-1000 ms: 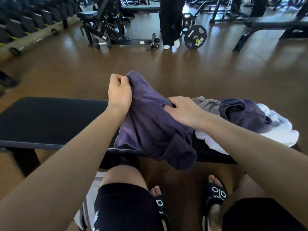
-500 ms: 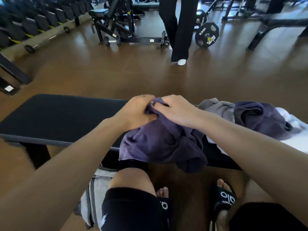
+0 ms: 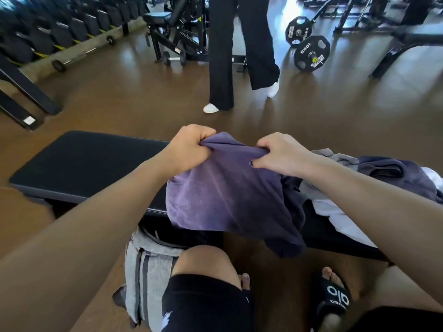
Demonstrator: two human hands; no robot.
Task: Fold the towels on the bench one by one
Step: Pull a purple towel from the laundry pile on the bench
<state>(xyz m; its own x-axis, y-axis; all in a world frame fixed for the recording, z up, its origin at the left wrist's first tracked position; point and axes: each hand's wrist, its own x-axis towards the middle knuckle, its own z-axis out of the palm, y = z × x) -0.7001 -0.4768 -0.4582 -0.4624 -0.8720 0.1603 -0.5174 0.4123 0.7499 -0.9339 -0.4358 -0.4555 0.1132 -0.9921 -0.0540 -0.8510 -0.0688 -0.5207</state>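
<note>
A purple towel [image 3: 225,195] hangs over the near edge of the black padded bench [image 3: 84,164]. My left hand [image 3: 189,147] grips its top edge at the left, and my right hand [image 3: 280,154] grips the same edge at the right, so the cloth stretches between them. Its lower right part droops below the bench. On the bench to the right lies a heap: a grey towel [image 3: 335,159], a dark purple towel [image 3: 395,173] and a white towel [image 3: 335,216], all crumpled.
A grey bag [image 3: 148,267] lies on the floor by my knee. A person in black trousers [image 3: 223,68] stands beyond the bench. Weight plates [image 3: 311,53], a machine frame [image 3: 177,37] and a dumbbell rack [image 3: 48,32] line the far floor.
My hands were together on the bunched towel half a second ago; they have drawn apart along its top edge, spreading the cloth. The person behind has stepped closer.
</note>
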